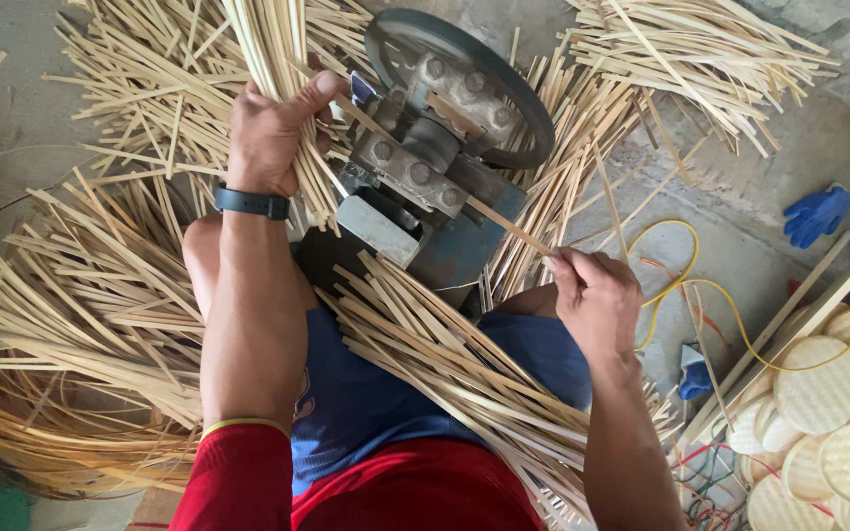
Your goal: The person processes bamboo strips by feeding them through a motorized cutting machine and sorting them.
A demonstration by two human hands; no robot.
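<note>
Pale split-bamboo strips (81, 295) are heaped all around you on the grey concrete floor (740, 256), thickest on your left, with another fan of them top right. Dead centre between your knees sits the grey-blue metal splitting machine with its round flywheel (445, 128). A loose sheaf of strips (445, 364) lies across your lap over the blue shorts, running down to your right. Stack of round woven bamboo discs (828, 413) sits far right, well apart from the machine. Your left hand (273, 133), black wristband on, is clenched tight around a thick bundle of long strips (277, 49), held just beside the machine's left side. Your right hand (597, 295) is pinched closed on a single thin bamboo strip (504, 224) that runs from the machine's near right side to your fingers. Yellow cable (681, 285) loops on the floor right of that hand; blue glove (817, 214) lies beyond it.
</note>
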